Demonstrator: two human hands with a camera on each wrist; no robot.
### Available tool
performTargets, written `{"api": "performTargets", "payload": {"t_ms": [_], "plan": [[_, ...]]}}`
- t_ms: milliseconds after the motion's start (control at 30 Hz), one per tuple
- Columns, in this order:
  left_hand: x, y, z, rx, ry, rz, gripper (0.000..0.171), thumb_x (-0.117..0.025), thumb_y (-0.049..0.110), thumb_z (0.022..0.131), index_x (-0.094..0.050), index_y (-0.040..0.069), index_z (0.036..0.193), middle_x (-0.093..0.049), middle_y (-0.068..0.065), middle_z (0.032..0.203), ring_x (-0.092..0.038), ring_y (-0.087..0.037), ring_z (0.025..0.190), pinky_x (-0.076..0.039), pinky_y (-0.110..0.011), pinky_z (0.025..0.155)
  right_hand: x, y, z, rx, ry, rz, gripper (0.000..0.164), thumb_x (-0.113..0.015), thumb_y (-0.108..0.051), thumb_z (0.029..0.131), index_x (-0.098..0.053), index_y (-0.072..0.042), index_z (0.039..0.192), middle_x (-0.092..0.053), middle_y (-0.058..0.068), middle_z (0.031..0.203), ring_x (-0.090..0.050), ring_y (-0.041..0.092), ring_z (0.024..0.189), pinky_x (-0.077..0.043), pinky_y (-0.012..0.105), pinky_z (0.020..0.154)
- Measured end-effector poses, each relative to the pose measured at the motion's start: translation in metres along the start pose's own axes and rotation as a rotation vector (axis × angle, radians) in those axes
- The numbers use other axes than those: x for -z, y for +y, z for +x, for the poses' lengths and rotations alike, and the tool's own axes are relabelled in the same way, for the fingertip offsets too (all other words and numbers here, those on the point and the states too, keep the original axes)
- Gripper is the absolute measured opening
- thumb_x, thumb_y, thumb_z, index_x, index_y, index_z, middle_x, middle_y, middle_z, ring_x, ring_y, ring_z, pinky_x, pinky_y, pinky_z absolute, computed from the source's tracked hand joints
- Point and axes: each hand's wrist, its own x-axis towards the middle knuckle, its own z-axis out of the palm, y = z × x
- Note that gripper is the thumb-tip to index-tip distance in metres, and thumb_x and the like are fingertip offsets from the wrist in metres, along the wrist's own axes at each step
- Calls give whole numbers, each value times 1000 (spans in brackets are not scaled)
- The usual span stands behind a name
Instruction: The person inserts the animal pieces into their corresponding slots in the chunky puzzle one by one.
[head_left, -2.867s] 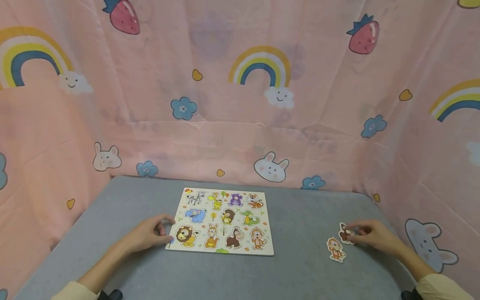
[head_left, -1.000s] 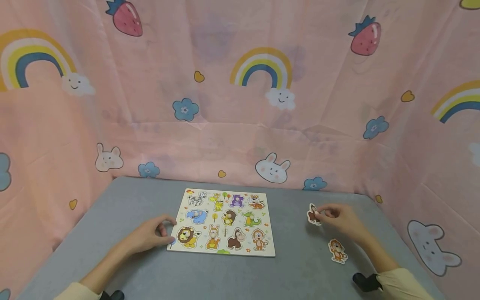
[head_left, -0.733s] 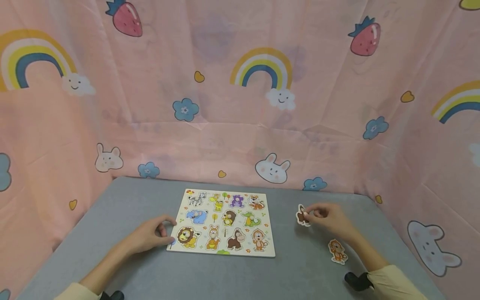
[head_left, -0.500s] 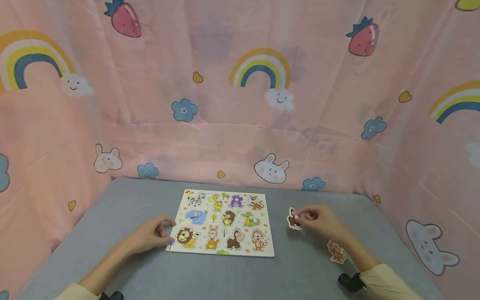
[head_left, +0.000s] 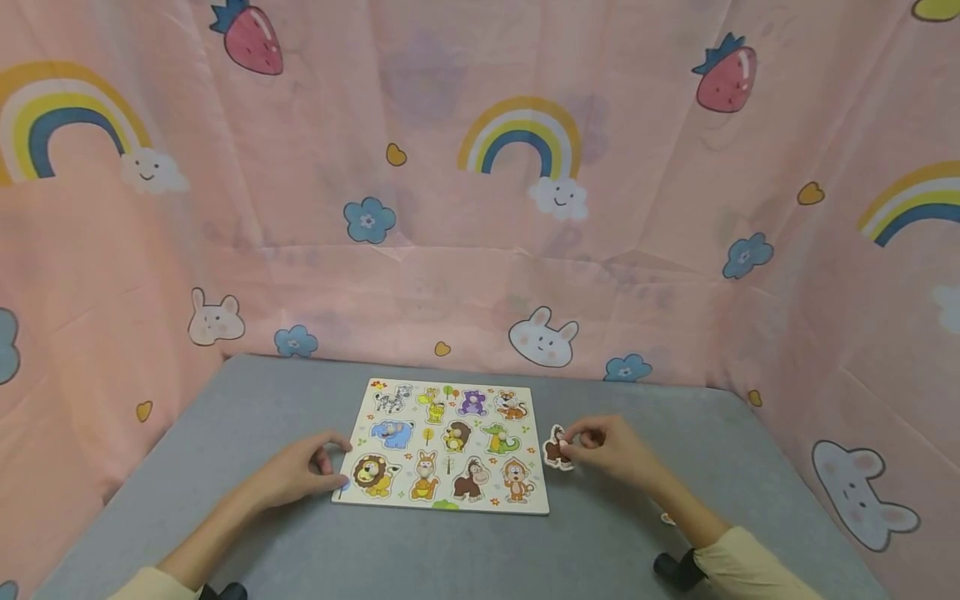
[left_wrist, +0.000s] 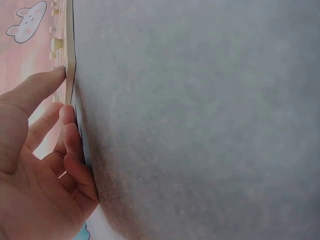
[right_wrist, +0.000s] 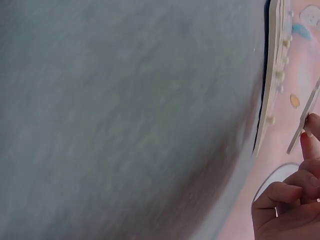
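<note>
A cream puzzle board [head_left: 538, 492] with colourful animals, several of them knobbed pieces, lies on the grey table. At its left edge my left hand [head_left: 296, 471] rests thumb and index fingertip, spread apart; the left wrist view has the thumb [left_wrist: 47, 85] against the board's side. My right hand [head_left: 618, 450] pinches a brown gorilla puzzle piece [head_left: 554, 454] between thumb and index finger, just off the board's right edge. In the right wrist view the piece appears edge-on, tilted, and beyond the board's side. A matching gorilla picture [head_left: 470, 481] shows in the bottom row.
A monkey puzzle piece [head_left: 667, 518] lies on the table [head_left: 450, 558], mostly hidden behind my right forearm. Pink cloth [head_left: 450, 275] with rainbows and rabbits hangs round the table's back and sides.
My right hand has picked up the gorilla piece from beside the monkey piece and carried it left to the board's right edge. My left hand has stayed at the left edge.
</note>
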Motion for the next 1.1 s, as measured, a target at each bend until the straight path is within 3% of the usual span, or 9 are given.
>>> {"api": "performTargets", "payload": {"t_ms": [433,667,1100], "plan": [[0,0,0,0,8,2,42,-83,18,86,-63,5,121,-55,0,78,-46,-14,61,-37,-28,57,-27,-17,14,25,-61,-1,7,-78,-18,92,-76,-13,96,-41,-7,62,-36,6,55,-32,24,52],[0,-1,0,-6,7,8,42,-83,18,86,-63,6,121,-55,1,78,-46,-14,60,-38,-29,57,-44,-26,24,63,-114,39,9,-79,-15,91,-76,-7,95,-41,-6,62,-37,7,56,-32,24,54],[-1,2,-2,0,11,-6,42,-84,16,85,-63,5,120,-54,0,77,-45,-15,60,-37,-29,57,-71,-41,37,89,-144,29,6,-80,-11,89,-76,-6,91,-40,-7,59,-36,6,54,-30,24,55]]}}
